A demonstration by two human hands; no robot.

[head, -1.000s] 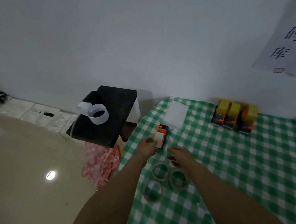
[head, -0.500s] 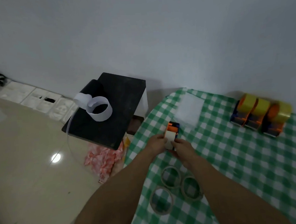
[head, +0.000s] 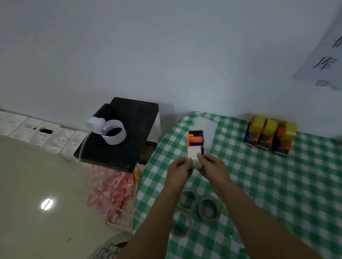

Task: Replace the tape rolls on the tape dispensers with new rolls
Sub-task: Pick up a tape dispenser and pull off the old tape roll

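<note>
Both hands have closed in since a second ago, when the right hand (head: 213, 167) was still apart. Now the left hand (head: 179, 172) and the right hand pinch a white tape roll (head: 194, 157) between their fingertips. The roll sits at the near end of the orange and blue dispenser (head: 196, 140), on the green checked cloth (head: 292, 191). Nearer than the dispenser lie three empty rings (head: 209, 208). Right of it stand three dispensers with yellow rolls (head: 269, 133). A wall paper (head: 331, 57) shows Chinese characters, partly cut off.
</note>
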